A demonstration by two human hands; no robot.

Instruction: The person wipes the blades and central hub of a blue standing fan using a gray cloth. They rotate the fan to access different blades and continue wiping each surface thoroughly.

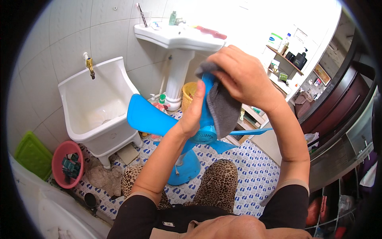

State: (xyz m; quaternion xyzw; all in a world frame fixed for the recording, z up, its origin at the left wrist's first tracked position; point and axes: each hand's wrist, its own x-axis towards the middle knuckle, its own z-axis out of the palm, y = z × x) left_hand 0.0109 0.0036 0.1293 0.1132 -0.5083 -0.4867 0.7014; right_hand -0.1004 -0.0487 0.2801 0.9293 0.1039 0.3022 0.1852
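Observation:
A blue electric fan without a guard stands before me, its motor housing (206,136) in the middle and several blades spread around it. My left hand (192,115) grips the upright fan blade (206,110), thumb pointing up along it. My right hand (241,74) pinches a dark grey cloth (225,104) over the tip of that same blade, and the cloth hangs down its right side. Another fan blade (149,115) sticks out to the left, beyond my left forearm. Below, the round fan base (185,170) sits on the floor between my knees, partly hidden by my arm.
At left stands a white mop sink (95,119) under a brass tap (89,67). A pink basin (68,164) with cloth inside is beside it. Behind are a pedestal washbasin (179,41) and a yellow basket (188,91). Wooden shelves (285,59) with bottles are at right.

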